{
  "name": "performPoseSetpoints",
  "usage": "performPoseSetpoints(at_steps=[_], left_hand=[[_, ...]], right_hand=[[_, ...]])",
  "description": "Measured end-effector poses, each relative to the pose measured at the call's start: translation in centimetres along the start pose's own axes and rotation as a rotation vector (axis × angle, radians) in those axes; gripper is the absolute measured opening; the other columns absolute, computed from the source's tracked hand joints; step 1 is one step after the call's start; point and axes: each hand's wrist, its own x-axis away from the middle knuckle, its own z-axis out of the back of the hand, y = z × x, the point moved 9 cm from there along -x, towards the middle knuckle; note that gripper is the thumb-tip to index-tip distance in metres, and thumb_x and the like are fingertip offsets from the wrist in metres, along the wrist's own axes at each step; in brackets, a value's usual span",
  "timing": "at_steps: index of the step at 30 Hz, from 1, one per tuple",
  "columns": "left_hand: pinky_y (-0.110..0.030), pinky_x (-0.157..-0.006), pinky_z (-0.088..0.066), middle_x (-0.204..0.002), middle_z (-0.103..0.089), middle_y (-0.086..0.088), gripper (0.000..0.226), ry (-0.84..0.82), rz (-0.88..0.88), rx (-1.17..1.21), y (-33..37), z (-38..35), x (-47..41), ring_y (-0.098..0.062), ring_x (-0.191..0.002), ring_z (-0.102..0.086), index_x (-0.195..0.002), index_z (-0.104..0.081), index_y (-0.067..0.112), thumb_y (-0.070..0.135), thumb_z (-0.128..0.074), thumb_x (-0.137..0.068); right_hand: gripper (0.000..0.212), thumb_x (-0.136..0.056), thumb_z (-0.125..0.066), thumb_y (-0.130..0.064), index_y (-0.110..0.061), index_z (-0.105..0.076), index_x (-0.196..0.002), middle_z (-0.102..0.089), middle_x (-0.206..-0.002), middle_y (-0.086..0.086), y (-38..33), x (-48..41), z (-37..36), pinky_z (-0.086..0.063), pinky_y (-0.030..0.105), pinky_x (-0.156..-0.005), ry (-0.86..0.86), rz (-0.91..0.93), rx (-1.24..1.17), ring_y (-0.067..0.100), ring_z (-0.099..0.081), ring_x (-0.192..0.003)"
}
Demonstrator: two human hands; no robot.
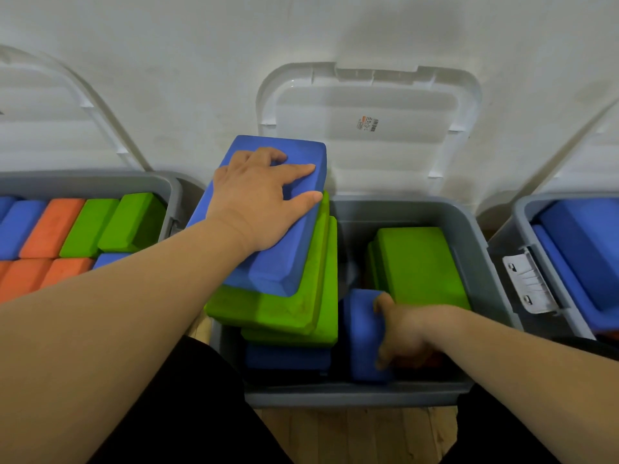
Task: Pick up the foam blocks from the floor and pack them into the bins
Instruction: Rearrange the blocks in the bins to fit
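A grey bin point(469, 236) stands in the middle in front of me. My left hand point(258, 202) lies flat, fingers spread, on a blue foam block point(284, 262) that tops a tilted stack of two green blocks point(301, 313) over another blue block point(288, 358) at the bin's left side. My right hand point(405, 333) grips an upright blue block point(360, 333) inside the bin, fingers curled round its edge. A green block point(418, 266) lies flat in the bin's right half.
The bin's clear lid point(368, 122) leans open against the white wall. A left bin point(167, 195) holds several blue, orange and green blocks. A right bin point(522, 212) holds blue blocks. Wood floor point(355, 433) shows between my knees.
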Motion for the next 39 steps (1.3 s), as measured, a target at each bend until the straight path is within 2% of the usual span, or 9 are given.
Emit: performPoseSetpoints(at_steps=[4, 7, 14, 19, 24, 27, 31, 34, 39], left_hand=[[-0.045, -0.112, -0.029, -0.149, -0.044, 0.009, 0.056, -0.002, 0.006, 0.004, 0.1, -0.1, 0.0, -0.023, -0.138, -0.034, -0.142, -0.05, 0.052, 0.074, -0.044, -0.091], [-0.045, -0.112, -0.028, -0.149, -0.044, 0.009, 0.056, -0.006, 0.006, -0.006, 0.3, -0.1, 0.0, -0.023, -0.138, -0.034, -0.142, -0.051, 0.052, 0.074, -0.044, -0.091], [-0.044, -0.105, -0.034, -0.137, -0.054, 0.003, 0.054, 0.034, 0.029, 0.04, 1.8, 0.2, 0.2, -0.025, -0.128, -0.045, -0.134, -0.06, 0.033, 0.052, -0.037, -0.089], [-0.035, -0.097, -0.037, -0.118, -0.055, 0.001, 0.048, 0.042, 0.066, 0.123, 2.2, 0.5, 0.9, -0.025, -0.113, -0.051, -0.118, -0.062, 0.025, 0.042, -0.045, -0.076], [-0.051, -0.113, -0.028, -0.154, -0.03, -0.011, 0.093, -0.038, 0.341, -0.105, -0.3, 1.7, 2.7, -0.041, -0.14, -0.032, -0.154, -0.028, 0.039, 0.084, -0.053, -0.077], [-0.053, -0.112, -0.036, -0.157, -0.026, -0.015, 0.112, -0.167, 0.473, 0.025, -2.3, 0.7, 4.6, -0.043, -0.14, -0.037, -0.158, -0.011, 0.045, 0.095, -0.051, -0.066], [-0.046, -0.11, -0.042, -0.151, -0.039, -0.01, 0.1, -0.107, 0.413, 0.123, -0.9, 1.0, 5.3, -0.035, -0.136, -0.046, -0.157, -0.027, 0.039, 0.082, -0.062, -0.074], [-0.041, -0.108, -0.042, -0.144, -0.04, -0.002, 0.088, -0.011, 0.34, 0.212, 1.4, 1.9, 5.3, -0.027, -0.133, -0.047, -0.153, -0.034, 0.039, 0.073, -0.067, -0.078], [-0.034, -0.117, -0.03, -0.157, -0.031, 0.009, 0.09, 0.1, 0.14, 0.427, 5.2, 1.7, 5.0, -0.013, -0.144, -0.032, -0.159, -0.018, 0.04, 0.072, -0.059, -0.085]], right_hand=[[0.089, -0.08, -0.086, -0.025, -0.035, -0.028, -0.146, -0.064, -0.113, 0.007, 0.5, -1.2, -0.4, -0.056, 0.033, -0.065, -0.087, 0.045, -0.172, 0.023, -0.066, -0.081], [0.076, -0.083, -0.083, -0.016, -0.039, -0.036, -0.138, -0.065, -0.097, 0.009, 1.2, -2.3, -0.2, -0.063, 0.043, -0.077, -0.106, 0.037, -0.305, 0.023, -0.07, -0.079], [0.063, -0.082, -0.085, -0.031, -0.041, -0.053, -0.135, -0.062, -0.106, -0.006, 1.4, -1.4, 3.6, -0.058, 0.032, -0.074, -0.038, 0.113, -0.435, 0.019, -0.065, -0.093], [0.05, -0.085, -0.081, -0.014, -0.028, -0.06, -0.129, -0.068, -0.12, 0.017, 0.4, 2.0, 10.3, -0.056, 0.027, -0.069, 0.21, 0.414, -1.04, 0.016, -0.068, -0.089], [0.053, -0.083, -0.082, -0.024, -0.047, -0.057, -0.124, -0.07, -0.117, 0.009, -1.0, 3.5, 11.4, -0.058, 0.041, -0.091, 0.276, 0.541, -1.103, 0.02, -0.07, -0.098], [0.054, -0.085, -0.08, -0.034, -0.051, -0.051, -0.127, -0.067, -0.121, 0.003, -1.9, 3.6, 11.1, -0.057, 0.043, -0.095, 0.248, 0.548, -1.109, 0.021, -0.069, -0.104], [0.079, -0.077, -0.082, -0.049, -0.054, -0.042, -0.146, -0.058, -0.138, -0.005, -4.3, 4.2, 10.6, -0.048, 0.031, -0.086, 0.138, 0.589, -1.047, 0.017, -0.062, -0.115], [0.084, -0.081, -0.08, -0.039, -0.067, -0.031, -0.144, -0.061, -0.136, -0.024, -5.3, 5.3, 10.5, -0.043, 0.039, -0.095, 0.068, 0.677, -1.08, 0.015, -0.058, -0.125], [0.088, -0.088, -0.073, -0.015, -0.068, -0.03, -0.144, -0.068, -0.127, -0.021, -0.9, 7.5, 14.1, -0.055, 0.05, -0.091, 0.272, 0.717, -1.199, 0.021, -0.067, -0.117]])
